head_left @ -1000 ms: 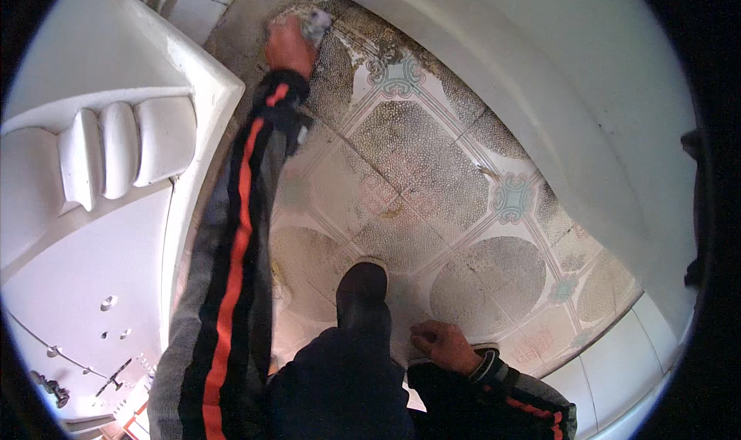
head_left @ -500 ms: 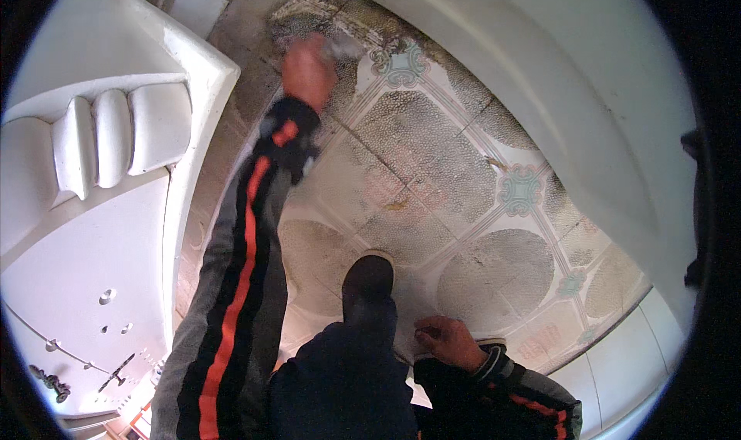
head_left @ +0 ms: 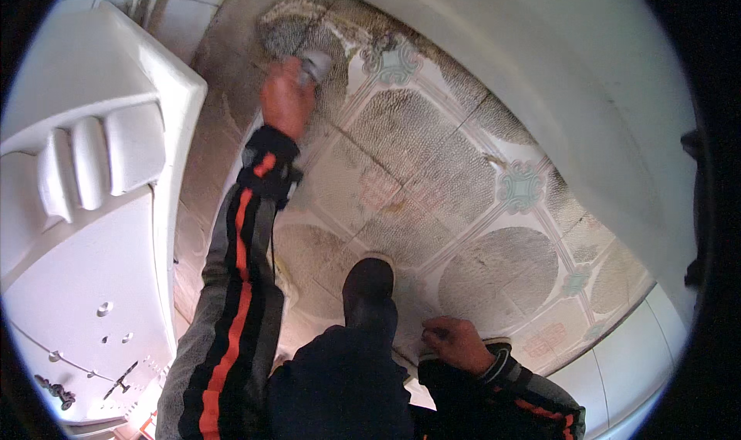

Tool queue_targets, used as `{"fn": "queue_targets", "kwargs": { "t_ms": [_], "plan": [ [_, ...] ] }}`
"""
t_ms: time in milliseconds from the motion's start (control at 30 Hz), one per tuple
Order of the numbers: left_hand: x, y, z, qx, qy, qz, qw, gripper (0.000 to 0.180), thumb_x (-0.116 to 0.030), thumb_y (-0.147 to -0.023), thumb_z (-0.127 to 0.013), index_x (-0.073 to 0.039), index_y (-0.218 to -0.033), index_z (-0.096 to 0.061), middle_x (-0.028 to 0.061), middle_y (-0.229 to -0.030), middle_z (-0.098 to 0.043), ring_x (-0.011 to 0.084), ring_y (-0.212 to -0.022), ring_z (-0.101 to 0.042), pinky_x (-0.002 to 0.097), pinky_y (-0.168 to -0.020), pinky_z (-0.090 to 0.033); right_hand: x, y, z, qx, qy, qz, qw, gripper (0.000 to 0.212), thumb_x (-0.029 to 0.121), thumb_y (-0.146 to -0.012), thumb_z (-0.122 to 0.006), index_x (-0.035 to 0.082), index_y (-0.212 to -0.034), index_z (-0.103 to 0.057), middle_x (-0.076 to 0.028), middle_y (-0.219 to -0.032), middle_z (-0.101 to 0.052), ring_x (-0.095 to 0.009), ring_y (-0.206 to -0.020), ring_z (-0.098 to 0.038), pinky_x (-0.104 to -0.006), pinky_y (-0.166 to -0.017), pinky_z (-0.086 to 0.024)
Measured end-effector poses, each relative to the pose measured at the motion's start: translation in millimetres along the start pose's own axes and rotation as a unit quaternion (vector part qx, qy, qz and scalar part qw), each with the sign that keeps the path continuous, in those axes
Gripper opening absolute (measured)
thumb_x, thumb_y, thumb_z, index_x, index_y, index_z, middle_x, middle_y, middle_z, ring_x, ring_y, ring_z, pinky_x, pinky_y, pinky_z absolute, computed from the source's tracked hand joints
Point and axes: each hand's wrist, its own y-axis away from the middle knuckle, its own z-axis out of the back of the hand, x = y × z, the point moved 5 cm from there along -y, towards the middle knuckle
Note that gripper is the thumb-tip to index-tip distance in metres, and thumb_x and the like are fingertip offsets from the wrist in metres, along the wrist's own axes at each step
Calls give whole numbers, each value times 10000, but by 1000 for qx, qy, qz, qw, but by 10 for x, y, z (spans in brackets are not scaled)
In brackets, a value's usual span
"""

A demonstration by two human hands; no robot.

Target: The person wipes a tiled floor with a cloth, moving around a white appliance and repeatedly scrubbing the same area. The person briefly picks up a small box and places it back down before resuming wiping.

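My left hand reaches far forward and is closed around a small grey scrubbing pad, pressed on the dirty patterned floor tiles near the far corner. My right hand rests low on the floor beside my knee, fingers curled with the fingertips down on the tile; nothing shows in it. My dark shoe stands on the tiles between the two arms. Both sleeves are dark with orange stripes.
A white moulded fixture fills the left side, with a flat white surface below it. A white curved wall or tub side runs along the right. White wall tiles stand at the far left corner.
My left hand has slid the pad across the far tiles, first rightward, then back toward me a little. My right hand and shoe stay where they were.
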Motion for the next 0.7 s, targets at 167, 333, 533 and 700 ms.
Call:
{"fn": "queue_targets", "kwargs": {
  "t_ms": [167, 333, 533, 700],
  "plan": [
    [452, -324, -96, 105, -57, 180, 976, 324, -147, -756, -745, -44, -1035, -614, 254, -992, -613, 482, -921, -622, 539, -781, -520, -88, 21, -53, 27, -39, -54, 997, 273, 160, -913, -678, -3, -1130, -700, -178, -1044, -721, -255, -895, -714, -350, -792, -564],
    [662, -691, -108, -20, -63, 86, 994, 329, -150, -724, -771, -23, -1006, -657, 255, -1019, -647, 474, -959, -628, 539, -785, -520, -97, -5, -120, 33, -62, -48, 996, 303, 199, -917, -672, -33, -1110, -689, -196, -978, -714, -271, -773, -723, -388, -725, -568],
    [810, -173, -274, 12, -14, 81, 997, 253, -136, -748, -738, -55, -972, -651, 243, -916, -680, 459, -893, -656, 549, -771, -530, -67, -28, -97, 9, 2, 36, 999, 281, 198, -917, -675, -17, -1097, -688, -196, -933, -704, -278, -764, -713, -386, -697, -560],
    [712, -804, -172, -21, -91, 131, 987, 224, -152, -762, -727, -46, -948, -660, 226, -843, -686, 459, -795, -669, 545, -699, -549, -71, 8, -107, 0, -49, 12, 999, 260, 200, -911, -675, -5, -1069, -701, -191, -950, -708, -302, -795, -711, -397, -709, -559]
  ]
}}
